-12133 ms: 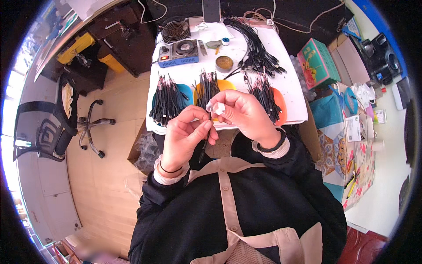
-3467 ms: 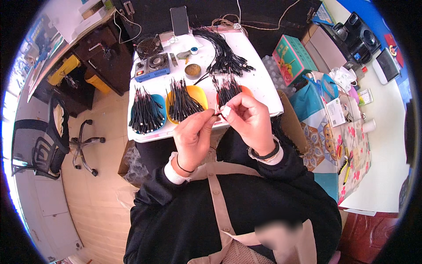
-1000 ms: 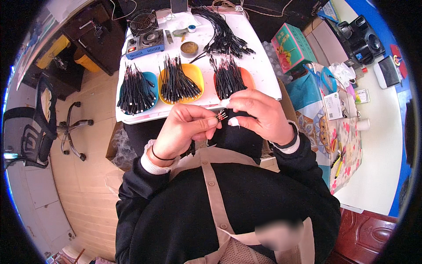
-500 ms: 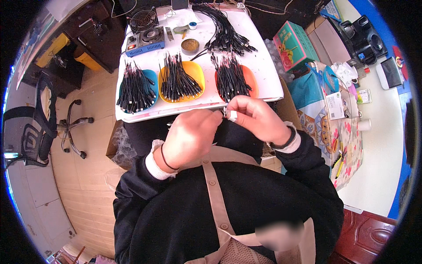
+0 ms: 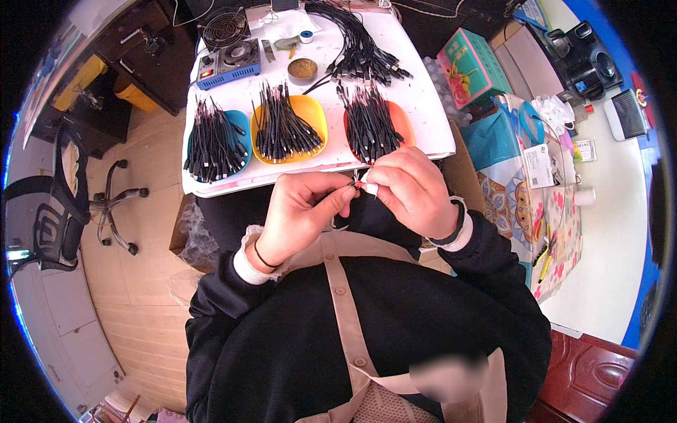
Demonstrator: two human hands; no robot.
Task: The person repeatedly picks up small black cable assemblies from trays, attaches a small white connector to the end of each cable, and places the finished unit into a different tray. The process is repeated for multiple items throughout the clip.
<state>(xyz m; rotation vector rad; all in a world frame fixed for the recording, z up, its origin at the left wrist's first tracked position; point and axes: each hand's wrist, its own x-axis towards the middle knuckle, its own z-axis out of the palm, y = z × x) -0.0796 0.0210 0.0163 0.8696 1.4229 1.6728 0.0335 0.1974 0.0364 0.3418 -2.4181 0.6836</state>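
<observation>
While cables [image 5: 370,130] crowd the table [image 5: 437,116], boxes [image 5: 465,70] flank it.

white table [image 5: 435,134] bearing blue tray [image 5: 244,149], yellow tray [image 5: 307,113], orange tray [image 5: 402,124], round tin [image 5: 303,80], black cables [image 5: 361,58]

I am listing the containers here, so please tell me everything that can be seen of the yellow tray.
The yellow tray looks shallow and plastic, roughly square with rounded corners and a smooth, raised rim. It sits flat on the white table, close to its near edge, between the blue tray and the orange tray. Black cables lie fanned in it, covering much of its left side; their far ends stick out past its rim. Its upper right part is bare.
</observation>
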